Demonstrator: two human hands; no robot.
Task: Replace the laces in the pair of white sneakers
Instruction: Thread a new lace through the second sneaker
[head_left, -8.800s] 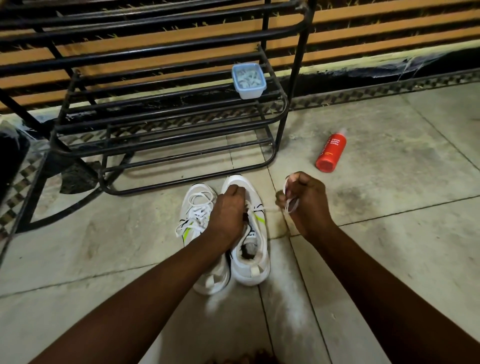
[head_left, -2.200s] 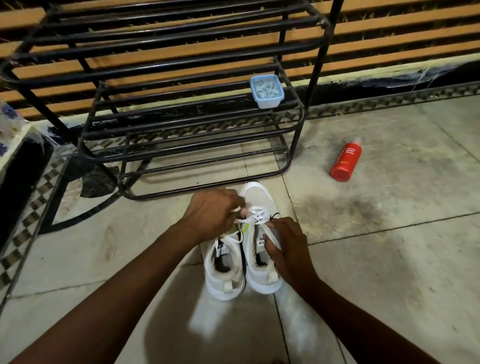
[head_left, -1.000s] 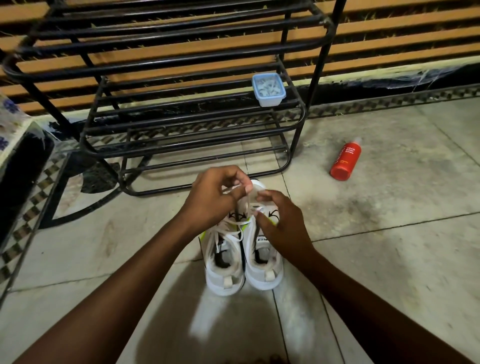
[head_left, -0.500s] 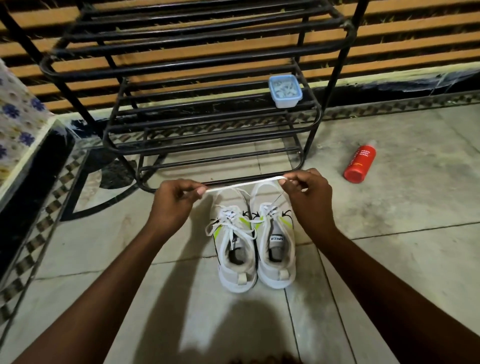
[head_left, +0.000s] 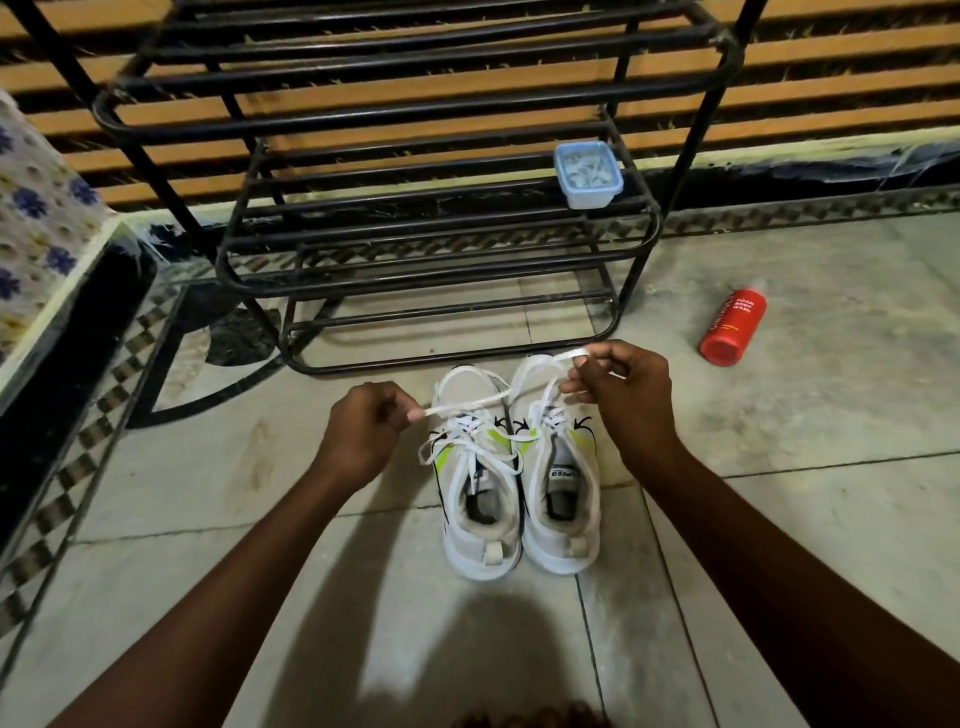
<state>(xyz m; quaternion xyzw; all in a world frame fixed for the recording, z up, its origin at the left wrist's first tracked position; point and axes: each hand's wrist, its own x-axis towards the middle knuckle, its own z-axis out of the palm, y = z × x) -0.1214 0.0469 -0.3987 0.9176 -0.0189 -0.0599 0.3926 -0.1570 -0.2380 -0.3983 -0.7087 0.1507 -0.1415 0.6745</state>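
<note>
One lace hangs over the sneakers on the floor, pinched in our left hand and right hand; limp and light, we'd grip it near the tips.

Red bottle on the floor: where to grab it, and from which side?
Probably mid-body on the red bottle, coming from above with fingers across its width. It lies on its side on the floor, with bare tile along both long flanks.

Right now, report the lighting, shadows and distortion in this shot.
Head view: dim overall, a dark shadow falling on the floor near the sneakers; head view's wide lens bows the rack bars; the red bottle label reads sharp.
</note>
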